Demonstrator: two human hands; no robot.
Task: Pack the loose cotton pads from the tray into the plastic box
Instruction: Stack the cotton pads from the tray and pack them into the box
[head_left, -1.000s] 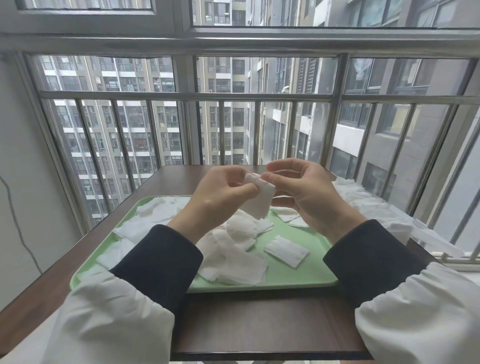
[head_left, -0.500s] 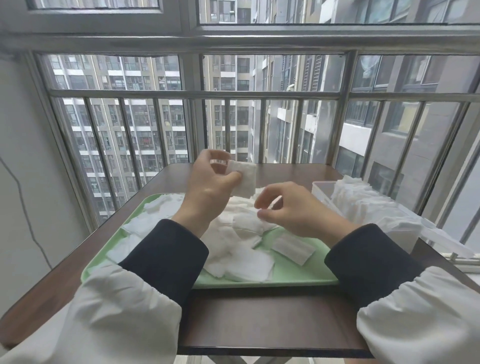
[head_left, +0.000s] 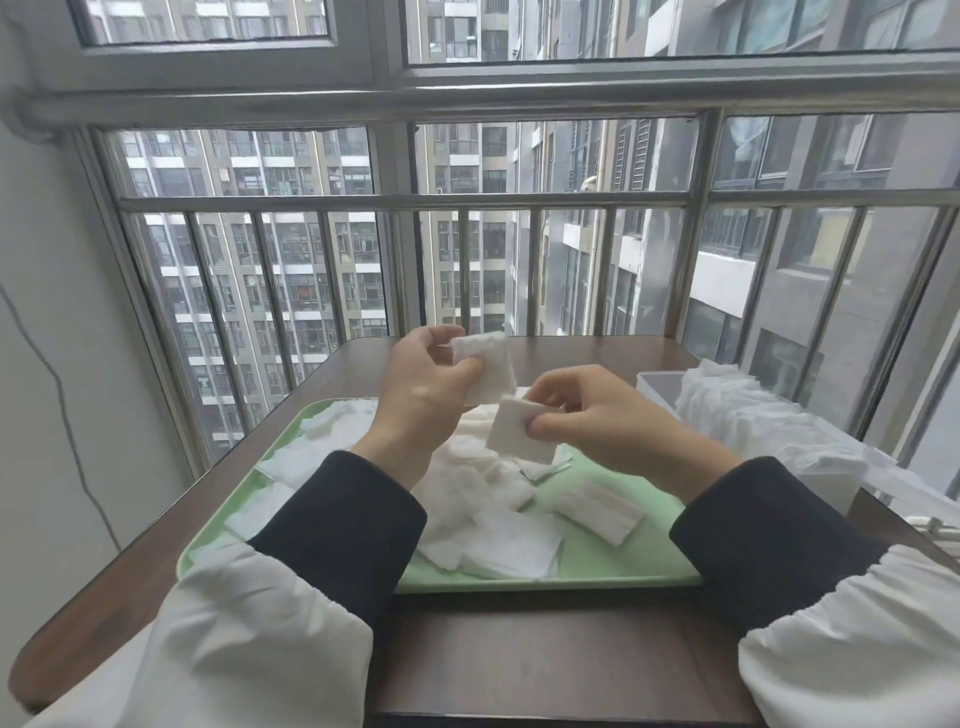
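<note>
High-rise flat balcony: railed window (head_left: 519, 208), apartment towers (head_left: 291, 270).

Table (head_left: 519, 665): directly before me, its far edge against the window railing (head_left: 405, 202).
Tray (head_left: 597, 551): on the table, centred in front of me.
Loose cotton pads (head_left: 498, 540): heaped in the tray, mostly middle and left.
Plastic box (head_left: 657, 389): on the table, just right of the tray – a row of packed pads (head_left: 753, 415) stands in it.
My left hand (head_left: 421, 389): above the tray's far half, pinching the upper pad (head_left: 488, 364).
My right hand (head_left: 597, 421): right of the left hand, pinching the lower pad (head_left: 519, 436), which overlaps the upper pad's bottom edge in view.
</note>
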